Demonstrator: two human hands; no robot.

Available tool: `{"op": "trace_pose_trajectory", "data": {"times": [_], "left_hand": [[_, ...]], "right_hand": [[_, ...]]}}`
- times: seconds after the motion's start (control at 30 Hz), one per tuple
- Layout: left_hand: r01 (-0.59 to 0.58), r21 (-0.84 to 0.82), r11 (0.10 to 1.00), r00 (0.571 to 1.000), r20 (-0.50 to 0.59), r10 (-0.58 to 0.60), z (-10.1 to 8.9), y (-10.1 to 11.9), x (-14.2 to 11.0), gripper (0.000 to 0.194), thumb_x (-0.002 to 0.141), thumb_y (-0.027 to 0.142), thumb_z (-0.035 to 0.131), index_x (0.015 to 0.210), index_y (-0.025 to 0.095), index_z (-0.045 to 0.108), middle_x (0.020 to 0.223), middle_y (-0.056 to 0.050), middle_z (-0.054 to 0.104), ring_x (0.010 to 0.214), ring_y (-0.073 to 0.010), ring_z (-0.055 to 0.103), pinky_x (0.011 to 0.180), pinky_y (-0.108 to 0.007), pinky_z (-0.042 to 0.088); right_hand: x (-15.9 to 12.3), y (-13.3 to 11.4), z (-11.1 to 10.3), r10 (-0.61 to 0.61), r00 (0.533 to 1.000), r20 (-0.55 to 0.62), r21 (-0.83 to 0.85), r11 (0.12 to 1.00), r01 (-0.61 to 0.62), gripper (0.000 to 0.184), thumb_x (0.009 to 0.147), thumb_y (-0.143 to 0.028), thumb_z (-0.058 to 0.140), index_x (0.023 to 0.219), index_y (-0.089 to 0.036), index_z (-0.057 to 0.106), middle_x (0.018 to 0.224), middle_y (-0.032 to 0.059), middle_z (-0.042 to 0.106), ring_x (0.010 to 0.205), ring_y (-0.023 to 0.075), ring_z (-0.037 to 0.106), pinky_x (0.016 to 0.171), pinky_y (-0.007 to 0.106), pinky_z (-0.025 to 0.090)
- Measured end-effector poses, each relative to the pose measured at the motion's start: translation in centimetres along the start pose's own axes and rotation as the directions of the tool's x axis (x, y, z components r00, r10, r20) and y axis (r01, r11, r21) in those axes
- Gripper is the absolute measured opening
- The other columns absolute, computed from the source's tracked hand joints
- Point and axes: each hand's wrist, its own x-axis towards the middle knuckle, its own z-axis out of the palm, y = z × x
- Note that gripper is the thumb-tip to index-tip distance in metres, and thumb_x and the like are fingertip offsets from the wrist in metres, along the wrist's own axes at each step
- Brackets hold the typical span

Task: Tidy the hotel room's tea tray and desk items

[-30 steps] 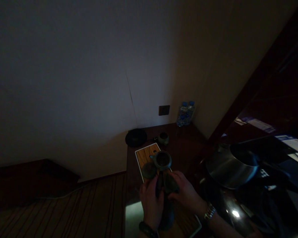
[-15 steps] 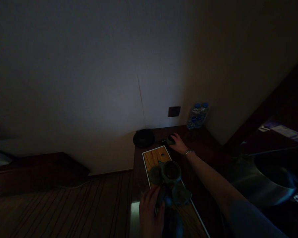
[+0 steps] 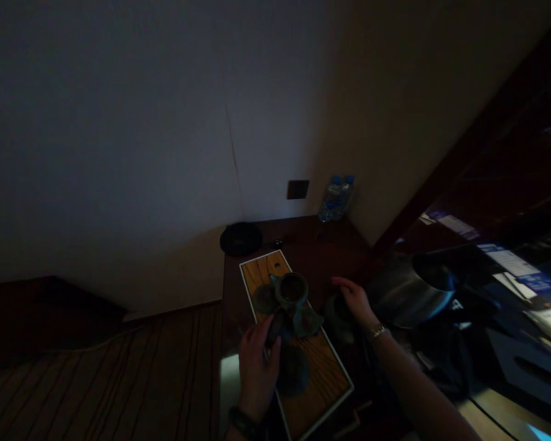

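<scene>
Left hand (image 3: 257, 373) curled closely around a narrow dark object (image 3: 275, 327), too dim to identify, beside a dark teapot (image 3: 291, 291) standing upright near the middle of a wooden tray (image 3: 324, 380) with a white border. Right hand (image 3: 354, 300), fingers loosely curved, at the top of a small dark pot (image 3: 338, 318) just beside the tray; grip cannot be determined. Dark cups on the tray: one (image 3: 265, 299) left of the teapot, one (image 3: 307, 321) touching its near right side, one (image 3: 292, 370) nearer the viewer. Farther along the dark table (image 3: 303, 242): a round black dish (image 3: 240, 239) and two water bottles (image 3: 335, 199). Right: a steel pot (image 3: 411, 291)
</scene>
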Motion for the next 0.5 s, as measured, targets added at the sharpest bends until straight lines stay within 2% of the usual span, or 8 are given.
{"op": "trace_pose_trajectory", "data": {"times": [0.1,0.17,0.27,0.37,0.43,0.5], "left_hand": [[-0.039,0.044,0.998,0.999,0.003,0.039,0.2,-0.1,-0.1,0.053,0.09,0.042,0.05,0.133,0.012,0.057,0.126,-0.016,0.065,0.117,-0.0307,0.05,0.105,-0.058,0.043],[-0.033,0.063,0.998,0.999,-0.009,0.033,0.4,-0.2,-0.1,0.059,0.09,0.044,0.049,0.136,0.008,0.053,0.13,-0.019,0.062,0.119,-0.0318,0.051,0.107,-0.059,0.042],[0.018,0.035,0.999,1.0,-0.012,-0.017,0.7,-0.5,-0.3,0.07,0.09,0.05,0.047,0.142,0.003,0.044,0.141,-0.024,0.054,0.128,-0.0332,0.048,0.112,-0.06,0.038],[0.085,-0.026,0.996,0.996,-0.031,-0.086,0.6,-0.8,-1.0,0.08,0.088,0.055,0.048,0.145,0.0,0.036,0.15,-0.026,0.043,0.138,-0.0342,0.041,0.119,-0.059,0.031],[0.163,-0.071,0.984,0.985,-0.044,-0.166,0.4,-1.2,-1.8,0.085,0.087,0.058,0.05,0.148,0.003,0.031,0.156,-0.025,0.035,0.145,-0.0339,0.034,0.123,-0.057,0.025],[0.271,-0.155,0.95,0.961,-0.009,-0.275,0.3,-1.6,-2.7,0.085,0.088,0.059,0.048,0.152,0.008,0.023,0.162,-0.021,0.025,0.15,-0.0314,0.026,0.126,-0.054,0.02]], "right_hand": [[-1.8,-0.1,1.5,0.016,1.0,0.022,0.008,1.0,-0.017,0.041,0.086,-0.039,0.038,0.102,-0.016,0.069,0.1,0.0118,0.076,0.093,0.025,0.071,0.092,0.047,0.055],[-2.3,-0.5,1.5,0.014,0.998,0.06,0.018,1.0,-0.015,0.044,0.09,-0.04,0.035,0.107,-0.016,0.068,0.101,0.0119,0.076,0.096,0.0242,0.07,0.093,0.045,0.055],[-2.8,-0.9,0.3,-0.02,0.98,0.198,0.027,1.0,0.015,0.04,0.087,-0.041,0.049,0.115,-0.019,0.068,0.113,0.0078,0.075,0.105,0.0222,0.069,0.098,0.04,0.053],[-3.9,-1.3,-1.9,-0.02,0.957,0.288,-0.063,0.997,0.039,0.043,0.082,-0.027,0.053,0.122,-0.019,0.066,0.113,0.0065,0.075,0.103,0.0222,0.07,0.097,0.04,0.054],[-4.9,-2.0,-3.6,-0.007,0.972,0.233,-0.14,0.989,0.04,0.045,0.083,-0.02,0.045,0.123,-0.016,0.066,0.113,0.0093,0.075,0.104,0.0233,0.07,0.098,0.041,0.053],[-6.4,-3.0,-4.9,-0.019,0.99,0.14,-0.165,0.985,0.043,0.045,0.085,-0.02,0.042,0.124,-0.016,0.065,0.115,0.0093,0.074,0.106,0.0236,0.069,0.101,0.042,0.052]]}}
